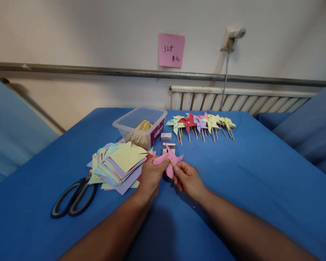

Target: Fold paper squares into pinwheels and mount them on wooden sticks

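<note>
My left hand (150, 177) pinches a pink paper pinwheel (168, 159) at its left side, holding it just above the blue table (260, 174). My right hand (188, 179) grips a thin wooden stick (171, 162) whose tip meets the back of the pinwheel's middle. A stack of coloured paper squares (119, 165) lies just left of my left hand. Behind it stands a clear plastic box (139, 127) with wooden sticks inside.
A row of several finished pinwheels (201, 125) lies at the back of the table. Black-handled scissors (76, 195) rest at the front left. Two small boxes (166, 136) sit behind my hands. A pink note (171, 50) is stuck on the wall.
</note>
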The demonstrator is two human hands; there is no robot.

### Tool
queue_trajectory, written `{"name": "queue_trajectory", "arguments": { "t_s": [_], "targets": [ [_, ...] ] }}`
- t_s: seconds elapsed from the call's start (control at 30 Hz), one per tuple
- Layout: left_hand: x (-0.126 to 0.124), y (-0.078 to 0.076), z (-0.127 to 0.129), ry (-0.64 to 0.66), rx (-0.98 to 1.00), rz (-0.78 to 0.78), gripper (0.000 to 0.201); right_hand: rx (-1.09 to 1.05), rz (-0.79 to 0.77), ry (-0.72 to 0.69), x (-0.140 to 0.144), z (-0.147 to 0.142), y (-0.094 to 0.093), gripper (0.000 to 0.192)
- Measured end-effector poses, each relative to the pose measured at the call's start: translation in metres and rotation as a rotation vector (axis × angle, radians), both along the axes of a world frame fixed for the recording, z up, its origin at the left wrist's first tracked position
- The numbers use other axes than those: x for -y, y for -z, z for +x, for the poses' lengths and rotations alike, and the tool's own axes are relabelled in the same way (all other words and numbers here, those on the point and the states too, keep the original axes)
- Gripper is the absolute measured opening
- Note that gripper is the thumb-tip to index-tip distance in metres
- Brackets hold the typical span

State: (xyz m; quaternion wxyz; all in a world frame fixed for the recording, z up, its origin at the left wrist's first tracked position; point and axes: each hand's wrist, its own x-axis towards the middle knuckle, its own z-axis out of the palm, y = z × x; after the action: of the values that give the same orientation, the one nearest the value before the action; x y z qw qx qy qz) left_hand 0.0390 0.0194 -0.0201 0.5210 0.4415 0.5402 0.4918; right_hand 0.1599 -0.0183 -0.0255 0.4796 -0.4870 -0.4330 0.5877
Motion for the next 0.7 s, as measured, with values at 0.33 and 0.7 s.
{"name": "queue_trajectory", "arguments": {
  "t_s": [0.33,0.7],
  "targets": [
    [0.0032,-0.0048,0.0008,0.022,-0.007,-0.011,0.030,0.034,-0.012,0.063,0.0000,0.0013,0.0015,0.035],
    [0.0036,-0.0048,0.0006,0.036,-0.004,-0.015,0.028,0.013,-0.016,0.061,-0.0019,0.0016,0.0057,0.032]
  ]
}}
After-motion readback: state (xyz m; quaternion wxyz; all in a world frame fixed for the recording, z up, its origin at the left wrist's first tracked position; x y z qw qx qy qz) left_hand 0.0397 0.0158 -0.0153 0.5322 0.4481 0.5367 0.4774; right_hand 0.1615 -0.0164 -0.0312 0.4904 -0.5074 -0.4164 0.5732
